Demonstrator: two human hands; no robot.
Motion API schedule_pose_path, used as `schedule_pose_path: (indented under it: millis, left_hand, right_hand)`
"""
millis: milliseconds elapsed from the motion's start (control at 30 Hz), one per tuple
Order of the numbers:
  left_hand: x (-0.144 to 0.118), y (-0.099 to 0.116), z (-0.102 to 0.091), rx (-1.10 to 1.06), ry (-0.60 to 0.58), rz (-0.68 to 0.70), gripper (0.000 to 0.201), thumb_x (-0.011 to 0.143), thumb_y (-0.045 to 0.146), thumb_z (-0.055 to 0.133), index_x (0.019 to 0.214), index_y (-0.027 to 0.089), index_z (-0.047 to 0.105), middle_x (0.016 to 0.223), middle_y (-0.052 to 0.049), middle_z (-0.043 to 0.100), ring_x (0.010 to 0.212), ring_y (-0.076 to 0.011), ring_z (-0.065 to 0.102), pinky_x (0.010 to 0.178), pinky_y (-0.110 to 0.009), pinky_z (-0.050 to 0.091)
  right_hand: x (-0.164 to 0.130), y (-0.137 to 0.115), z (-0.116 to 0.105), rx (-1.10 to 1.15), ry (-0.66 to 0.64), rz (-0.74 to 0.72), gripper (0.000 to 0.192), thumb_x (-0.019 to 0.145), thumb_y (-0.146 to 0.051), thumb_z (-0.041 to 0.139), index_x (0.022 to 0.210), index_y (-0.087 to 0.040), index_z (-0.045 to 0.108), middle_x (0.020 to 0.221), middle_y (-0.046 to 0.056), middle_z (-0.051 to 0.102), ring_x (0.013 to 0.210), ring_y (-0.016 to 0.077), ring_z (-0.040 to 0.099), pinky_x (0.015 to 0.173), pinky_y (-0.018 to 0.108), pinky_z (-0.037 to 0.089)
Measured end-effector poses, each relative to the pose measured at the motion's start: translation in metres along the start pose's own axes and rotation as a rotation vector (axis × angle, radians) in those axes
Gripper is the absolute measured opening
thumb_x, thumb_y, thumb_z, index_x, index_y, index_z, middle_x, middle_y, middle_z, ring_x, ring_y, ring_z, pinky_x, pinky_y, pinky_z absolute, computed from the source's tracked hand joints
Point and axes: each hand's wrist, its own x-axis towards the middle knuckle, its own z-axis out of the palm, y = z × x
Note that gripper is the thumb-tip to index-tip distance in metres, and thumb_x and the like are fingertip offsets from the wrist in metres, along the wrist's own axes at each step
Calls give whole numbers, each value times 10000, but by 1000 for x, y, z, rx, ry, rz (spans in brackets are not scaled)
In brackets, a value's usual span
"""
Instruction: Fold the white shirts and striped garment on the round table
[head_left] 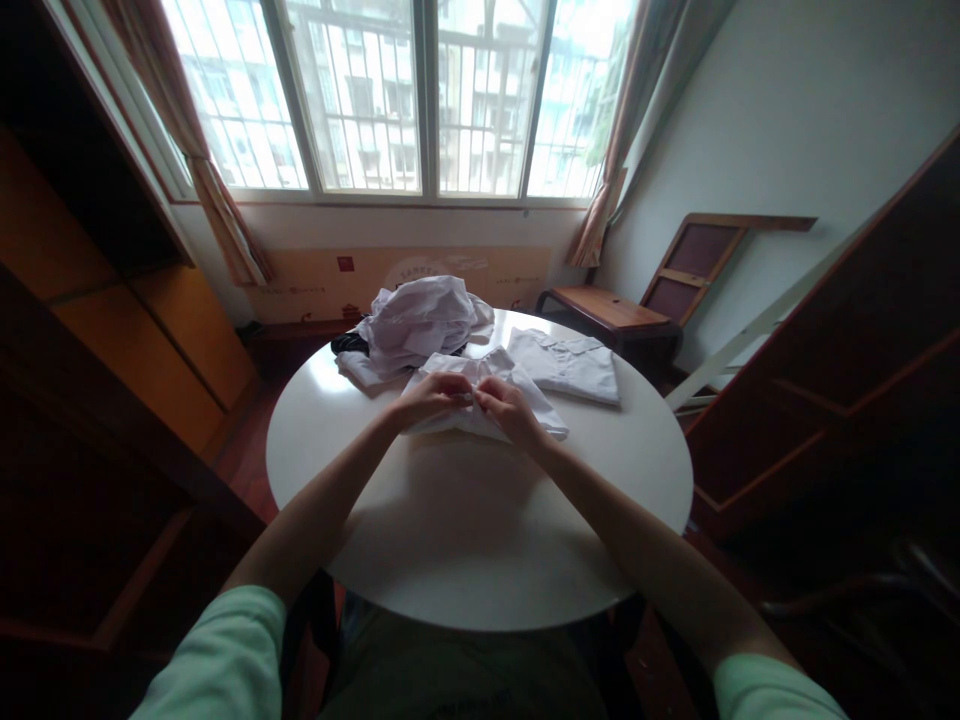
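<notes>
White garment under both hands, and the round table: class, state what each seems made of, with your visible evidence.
White garment: probably thin woven cloth, matte; it creases and folds softly under the left hand and right hand. Round table: smooth white top, faint sheen; laminate or painted, unclear.

White round table (480, 540). White folded shirt (525, 395) at center; second white folded shirt (570, 365) at 2 o'clock; pale white crumpled pile (420, 320) at 11 o'clock, black cloth (349, 343) beside. Mint-green sleeves (225, 650). Reddish-brown curtains (217, 200).

One head-worn camera looks forward and down, close over the round white counter (480, 540), facing the window (405, 95).
</notes>
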Motion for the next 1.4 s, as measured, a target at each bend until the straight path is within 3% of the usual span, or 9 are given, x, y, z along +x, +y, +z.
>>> schedule_pose_path:
  millis: [100,300,500,733,933,1067,1233,1333,1400]
  left_hand:
    - [0,4,-4,20,41,-7,240,699,370,626,732,132,625,688,0,579,668,-109,507,640,-220,388]
    - [3,9,-16,213,384,150,313,707,443,628,666,138,566,643,9,532,589,-85,443,572,-209,371]
    - [-10,31,-32,571,458,171,372,682,506,639,683,148,542,589,21,503,528,-83,418,514,-208,331]
    - [-44,61,-41,666,255,-44,415,765,544,510,648,153,588,593,0,561,539,-101,481,498,-203,311]
    - [-29,65,-45,496,439,20,377,774,490,511,674,139,605,554,15,542,503,-76,453,482,-188,320]
    - [-14,79,-63,603,580,66,364,788,464,495,726,135,638,600,-2,575,570,-97,487,530,-205,344]
    - [7,65,-69,856,659,-95,270,793,368,509,773,151,668,696,-47,617,655,-153,529,601,-261,369]
    - [14,35,-57,928,549,-173,181,777,287,532,793,163,663,780,-64,624,717,-177,544,644,-279,390]
    - [14,16,-45,958,496,-181,161,780,268,533,810,169,657,827,-71,617,783,-195,547,688,-289,403]
  right_hand:
    - [2,0,-1,-17,52,15,169,743,-318,466,634,-189,466,552,-35,446,533,100,399,516,233,300]
    - [2,-8,-11,-46,346,17,139,726,-299,451,633,-196,441,544,-43,445,511,99,415,492,221,318]
    - [-3,-17,-15,4,517,-102,170,801,-341,445,710,-197,452,488,-71,456,443,85,438,470,207,351]
    - [11,-40,-23,98,504,-225,169,843,-375,446,786,-217,438,582,-50,604,531,108,604,578,254,490]
    - [37,-81,-32,54,482,-392,186,877,-409,419,842,-228,443,664,-48,604,608,95,627,586,229,501]
    - [63,-97,-42,22,473,-447,185,906,-382,370,948,-227,463,721,-36,598,672,92,629,619,228,500]
    - [96,-71,-44,-162,443,-251,115,870,-248,412,899,-178,499,704,-7,582,611,108,597,604,250,479]
    - [87,-44,-31,-454,389,-84,57,776,-159,504,829,-155,522,740,36,600,656,140,585,633,268,455]
    - [70,-31,-18,-600,244,-35,92,763,-174,522,852,-157,537,759,44,618,677,153,585,634,264,439]
